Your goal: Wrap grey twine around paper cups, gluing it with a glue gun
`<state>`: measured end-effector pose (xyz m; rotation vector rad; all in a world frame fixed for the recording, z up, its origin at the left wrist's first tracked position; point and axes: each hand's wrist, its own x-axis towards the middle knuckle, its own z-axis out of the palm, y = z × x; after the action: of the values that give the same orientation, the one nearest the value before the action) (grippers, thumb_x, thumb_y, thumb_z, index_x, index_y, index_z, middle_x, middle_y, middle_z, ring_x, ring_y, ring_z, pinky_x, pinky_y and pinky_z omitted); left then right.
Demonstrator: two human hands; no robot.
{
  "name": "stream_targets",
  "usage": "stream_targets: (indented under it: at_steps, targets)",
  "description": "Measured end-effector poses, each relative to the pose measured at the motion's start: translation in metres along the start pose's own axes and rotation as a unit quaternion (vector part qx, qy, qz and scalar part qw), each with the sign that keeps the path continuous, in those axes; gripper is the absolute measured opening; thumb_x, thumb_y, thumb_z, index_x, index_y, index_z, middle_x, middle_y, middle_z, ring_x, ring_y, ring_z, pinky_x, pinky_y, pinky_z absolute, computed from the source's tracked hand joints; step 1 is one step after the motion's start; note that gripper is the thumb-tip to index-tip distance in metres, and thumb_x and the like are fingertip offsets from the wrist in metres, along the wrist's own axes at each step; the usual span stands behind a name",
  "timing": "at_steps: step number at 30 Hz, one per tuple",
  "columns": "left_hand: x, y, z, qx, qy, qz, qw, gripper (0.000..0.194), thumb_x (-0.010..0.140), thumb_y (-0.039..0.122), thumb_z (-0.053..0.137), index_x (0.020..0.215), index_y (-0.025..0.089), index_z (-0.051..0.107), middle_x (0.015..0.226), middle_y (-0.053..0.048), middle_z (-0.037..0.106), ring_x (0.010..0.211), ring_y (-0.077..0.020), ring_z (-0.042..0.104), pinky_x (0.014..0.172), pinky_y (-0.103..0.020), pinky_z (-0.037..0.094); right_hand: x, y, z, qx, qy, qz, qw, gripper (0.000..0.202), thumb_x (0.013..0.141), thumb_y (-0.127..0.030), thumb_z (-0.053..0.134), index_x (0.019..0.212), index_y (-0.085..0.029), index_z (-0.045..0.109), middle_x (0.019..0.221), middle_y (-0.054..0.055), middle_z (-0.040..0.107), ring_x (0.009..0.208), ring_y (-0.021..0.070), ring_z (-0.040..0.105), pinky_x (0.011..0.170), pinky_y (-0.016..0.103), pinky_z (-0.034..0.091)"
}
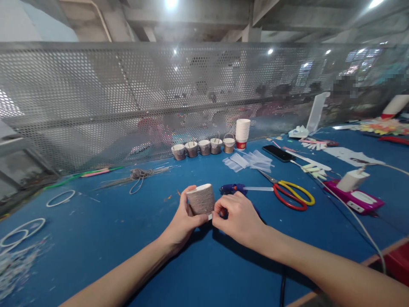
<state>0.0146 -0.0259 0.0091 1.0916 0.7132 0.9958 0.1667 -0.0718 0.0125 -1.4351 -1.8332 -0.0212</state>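
A cup wrapped in grey-brown cord (201, 200), its white rim tilted up, is held in my left hand (187, 215), with the thumb near its base. My right hand (236, 215) is at the cup's lower right side, thumb and fingers pinched together; what they hold, if anything, is too small to tell. A bit of white (210, 216) shows at the cup's base between the two hands. Just behind my right hand lies a blue glue gun (233, 189) with a clear glue stick, partly hidden by that hand.
Scissors with red and yellow handles (292, 196) lie to the right, near a black phone (278, 153) and a magenta power strip (358, 197). Behind stand several small wrapped cups (204, 147) and stacked paper cups (243, 130). Grey cord (139, 174) lies left.
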Motion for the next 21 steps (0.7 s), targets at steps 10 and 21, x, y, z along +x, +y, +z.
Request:
stream_targets:
  at_steps: [10, 21]
  targets:
    - [0.0, 0.002, 0.0, 0.011, 0.008, 0.006, 1.0, 0.075, 0.051, 0.009, 0.079, 0.114, 0.031, 0.044, 0.1, 0.001, 0.061, 0.092, -0.0172, 0.06, 0.087, -0.031, 0.045, 0.001, -0.008, -0.007, 0.048, -0.043, 0.09, 0.994, 0.013, 0.068, -0.011, 0.061, 0.058, -0.018, 0.057, 0.058, -0.004, 0.062, 0.057, 0.0113, 0.052, 0.063, 0.026, 0.034]
    - [-0.002, 0.004, -0.002, -0.004, -0.009, -0.028, 1.0, 0.089, 0.055, 0.013, 0.074, 0.134, 0.03, 0.039, 0.108, -0.006, 0.063, 0.091, -0.021, 0.06, 0.077, -0.031, 0.047, 0.001, -0.006, -0.012, 0.052, -0.04, 0.078, 0.995, 0.015, 0.071, -0.01, 0.062, 0.06, -0.018, 0.059, 0.059, -0.004, 0.062, 0.059, 0.0117, 0.054, 0.065, 0.025, 0.035]
